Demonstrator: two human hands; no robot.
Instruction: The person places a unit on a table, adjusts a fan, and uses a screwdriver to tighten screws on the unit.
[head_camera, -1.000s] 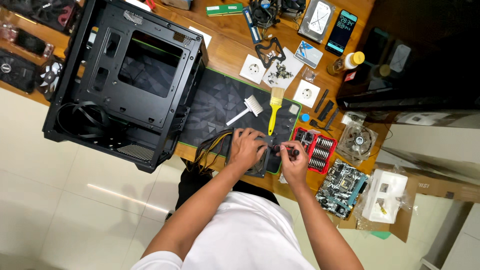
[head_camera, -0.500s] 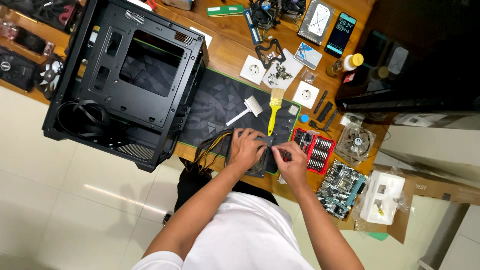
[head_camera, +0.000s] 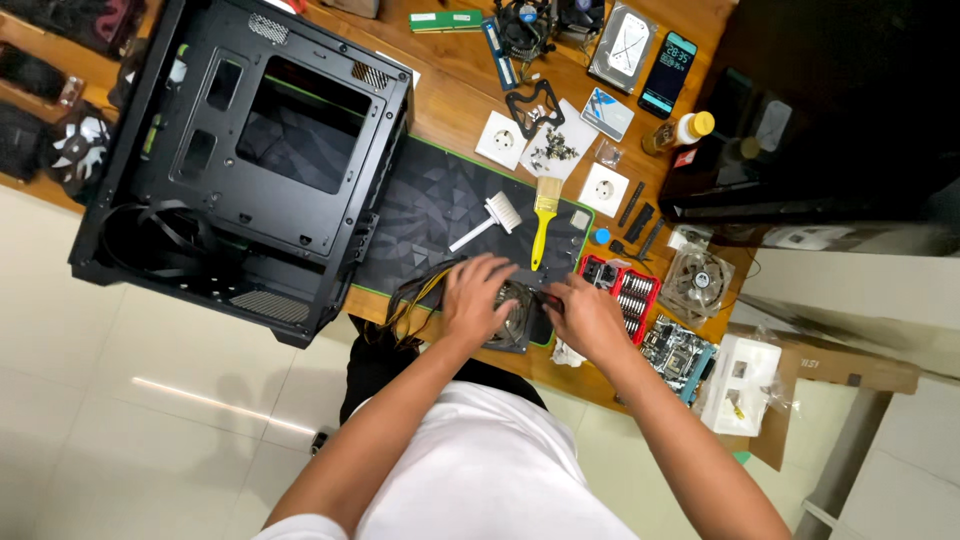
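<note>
Person is wearing a plain white short-sleeved tee, sleeves ending above the elbows, both forearms showing bare. Dark trousers are showing below the shirt hem. Left hand and right hand are going gloveless; no watch, ring or band is showing on either wrist.

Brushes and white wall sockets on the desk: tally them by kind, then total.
Brushes: 2, a yellow-handled brush and a white brush, both on the dark mat beyond the left hand and right hand.
White wall sockets: 2, one and another.
Total: 4
</note>
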